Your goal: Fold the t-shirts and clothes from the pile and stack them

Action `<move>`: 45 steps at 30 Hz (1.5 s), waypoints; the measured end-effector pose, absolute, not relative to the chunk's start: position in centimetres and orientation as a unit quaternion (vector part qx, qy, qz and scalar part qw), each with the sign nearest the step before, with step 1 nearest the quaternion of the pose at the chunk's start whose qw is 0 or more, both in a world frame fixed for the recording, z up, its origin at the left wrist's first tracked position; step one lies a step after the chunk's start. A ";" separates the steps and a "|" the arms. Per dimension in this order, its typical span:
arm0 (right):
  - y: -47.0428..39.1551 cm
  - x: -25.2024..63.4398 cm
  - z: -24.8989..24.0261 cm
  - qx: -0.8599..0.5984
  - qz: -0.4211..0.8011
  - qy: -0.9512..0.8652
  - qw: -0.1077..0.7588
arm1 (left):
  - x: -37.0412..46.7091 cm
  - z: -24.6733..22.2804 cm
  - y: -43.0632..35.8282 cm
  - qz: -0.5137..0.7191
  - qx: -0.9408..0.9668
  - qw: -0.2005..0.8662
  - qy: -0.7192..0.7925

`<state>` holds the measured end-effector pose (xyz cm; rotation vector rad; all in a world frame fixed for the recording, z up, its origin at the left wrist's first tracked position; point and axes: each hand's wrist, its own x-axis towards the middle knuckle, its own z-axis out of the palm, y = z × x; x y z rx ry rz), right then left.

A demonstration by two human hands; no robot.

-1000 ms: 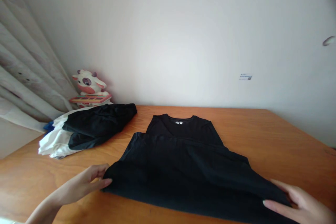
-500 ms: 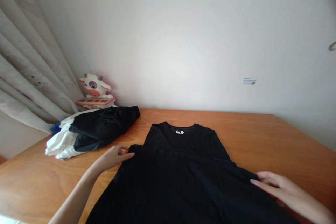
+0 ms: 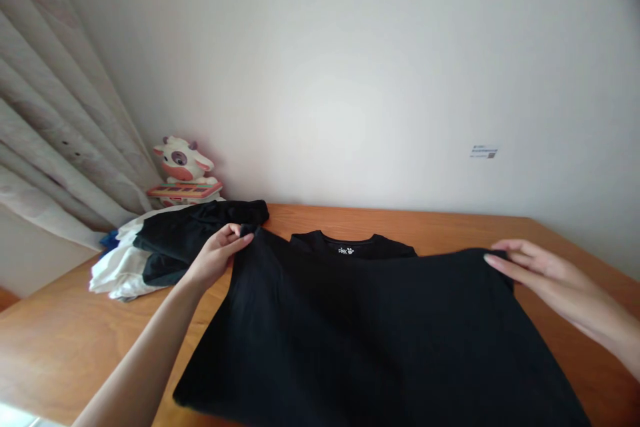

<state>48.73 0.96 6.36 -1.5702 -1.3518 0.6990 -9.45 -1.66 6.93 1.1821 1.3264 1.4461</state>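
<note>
A black T-shirt point(image 3: 380, 333) spreads across the table in front of me, its neckline point(image 3: 360, 245) with a white printed label lying at the far end. My left hand point(image 3: 220, 255) pinches one corner of the raised black cloth between thumb and fingers. On the opposite corner, my right hand point(image 3: 537, 273) grips the cloth in the same way. The edge between both hands is stretched and held up off the table, and it hides most of the shirt's upper part behind it. Whether the sleeves are tucked or spread cannot be seen.
A pile of black and white clothes point(image 3: 200, 240) lies at the left back, touching or near a toy cow with a keyboard point(image 3: 183, 170). A curtain point(image 3: 65, 120) hangs on the left. The wooden table point(image 3: 500, 230) meets a white wall bearing a small label point(image 3: 483, 152).
Both hands have risen, the right one more, lifting the cloth edge toward the neckline. The edge is now nearly level and covers more of the shirt's upper part.
</note>
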 end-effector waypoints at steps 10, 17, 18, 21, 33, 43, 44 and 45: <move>9.9 42.6 -2.2 -0.719 0.229 -0.539 0.374 | -8.0 -0.4 6.4 0.495 0.429 0.295 0.696; 9.6 43.0 -2.8 -0.662 0.131 -0.617 0.406 | -8.5 -0.8 7.4 0.502 0.505 0.233 0.662; 9.8 43.0 -2.5 -0.659 0.106 -0.625 0.404 | -8.6 -0.5 7.5 0.501 0.510 0.211 0.666; 10.8 42.9 -2.4 -0.662 0.059 -0.655 0.360 | -8.3 -0.4 7.8 0.474 0.531 0.135 0.689; 9.3 29.5 -3.0 -0.623 0.002 -0.740 0.253 | 6.0 -1.6 6.7 0.237 0.731 0.014 0.639; 7.3 25.7 -5.0 -0.626 0.024 -0.756 0.189 | 9.4 -4.0 5.4 0.185 0.715 0.009 0.674; 7.5 26.6 -4.9 -0.636 0.026 -0.752 0.169 | 8.3 -3.9 5.5 0.166 0.716 0.006 0.678; 7.7 27.7 -4.8 -0.647 0.028 -0.748 0.145 | 7.1 -3.7 5.6 0.143 0.715 0.001 0.685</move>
